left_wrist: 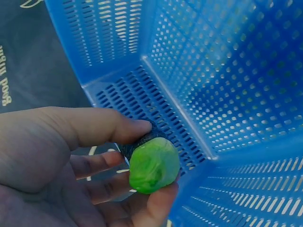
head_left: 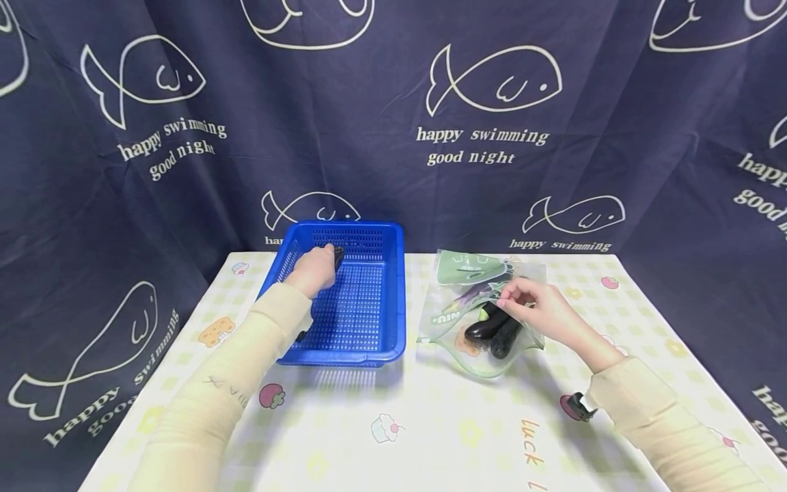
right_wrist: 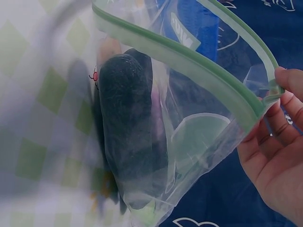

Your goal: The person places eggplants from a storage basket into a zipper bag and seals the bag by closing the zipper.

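My left hand (head_left: 315, 268) is over the left side of the blue plastic basket (head_left: 398, 301). Between its thumb and fingers it grips a dark, rough-skinned vegetable with a green end (left_wrist: 155, 165). To the right, my right hand (head_left: 541, 311) pinches the green zip edge of a clear zip bag (head_left: 439, 321), whose mouth gapes in the right wrist view. Inside the bag lie a shiny black eggplant (head_left: 486, 329) and a duller dark, long vegetable (head_left: 505, 339). Something purple shows behind them, partly hidden by the printed film.
A pale checked cloth with printed pictures covers the table (head_left: 393, 403). Directly behind it hangs a dark blue curtain (head_left: 381, 137) with fish drawings. The basket's raised, slotted walls stand around its perforated floor. Small black devices sit at both wrists.
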{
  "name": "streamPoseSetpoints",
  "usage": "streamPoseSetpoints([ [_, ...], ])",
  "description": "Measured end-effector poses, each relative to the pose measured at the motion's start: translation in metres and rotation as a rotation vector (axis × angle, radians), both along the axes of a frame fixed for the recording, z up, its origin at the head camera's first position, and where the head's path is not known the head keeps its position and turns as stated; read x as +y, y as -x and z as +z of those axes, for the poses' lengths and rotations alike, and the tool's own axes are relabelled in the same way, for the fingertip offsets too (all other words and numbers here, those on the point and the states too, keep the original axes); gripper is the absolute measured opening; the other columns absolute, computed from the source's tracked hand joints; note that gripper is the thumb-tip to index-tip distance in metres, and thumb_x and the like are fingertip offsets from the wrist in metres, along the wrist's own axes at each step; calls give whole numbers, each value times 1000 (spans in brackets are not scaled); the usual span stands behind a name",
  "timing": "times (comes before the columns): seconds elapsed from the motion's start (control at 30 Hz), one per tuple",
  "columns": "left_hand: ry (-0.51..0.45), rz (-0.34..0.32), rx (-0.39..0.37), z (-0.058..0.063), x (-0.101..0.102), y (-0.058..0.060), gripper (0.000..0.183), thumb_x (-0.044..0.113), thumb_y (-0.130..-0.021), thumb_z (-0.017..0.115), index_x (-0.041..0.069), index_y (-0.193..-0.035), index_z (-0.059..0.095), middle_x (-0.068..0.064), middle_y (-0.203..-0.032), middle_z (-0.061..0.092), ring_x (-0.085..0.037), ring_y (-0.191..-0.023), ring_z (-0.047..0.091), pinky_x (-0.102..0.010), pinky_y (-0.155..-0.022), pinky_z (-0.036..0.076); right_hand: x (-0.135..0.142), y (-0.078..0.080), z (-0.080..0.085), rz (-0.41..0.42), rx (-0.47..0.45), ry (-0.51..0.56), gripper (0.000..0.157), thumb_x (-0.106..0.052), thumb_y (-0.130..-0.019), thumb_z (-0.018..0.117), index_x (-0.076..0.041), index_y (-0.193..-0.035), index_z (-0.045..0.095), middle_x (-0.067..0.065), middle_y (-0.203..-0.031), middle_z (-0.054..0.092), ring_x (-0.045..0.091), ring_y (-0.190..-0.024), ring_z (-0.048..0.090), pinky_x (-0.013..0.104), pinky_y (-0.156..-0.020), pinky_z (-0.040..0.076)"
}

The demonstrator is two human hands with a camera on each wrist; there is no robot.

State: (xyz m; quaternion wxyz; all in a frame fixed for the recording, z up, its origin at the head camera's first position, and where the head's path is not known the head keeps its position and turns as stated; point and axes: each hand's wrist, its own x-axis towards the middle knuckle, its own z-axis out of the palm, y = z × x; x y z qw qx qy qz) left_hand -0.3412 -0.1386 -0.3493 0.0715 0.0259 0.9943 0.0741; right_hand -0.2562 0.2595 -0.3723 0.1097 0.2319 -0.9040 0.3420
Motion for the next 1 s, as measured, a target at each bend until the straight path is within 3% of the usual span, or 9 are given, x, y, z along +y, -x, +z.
streamPoseSetpoints([
  [0.53,28,-79,94,11,8,-20,57,4,-87,58,-3,-139,36,-28,-130,49,-41,-114,54,-49,-87,49,1,1,-1,-4,8,-7,6,-12,-86,68,-16,-85,63,-6,-71,57,5,-70,57,17,-66,44],
  [1.0,-47,-145,213,13,21,-40,57,4,-81,66,0,-133,43,-24,-114,57,-37,-96,62,-48,-76,53,0,0,3,-7,4,-8,5,-14,-86,68,-17,-85,64,-6,-72,58,6,-70,58,17,-67,43],
])
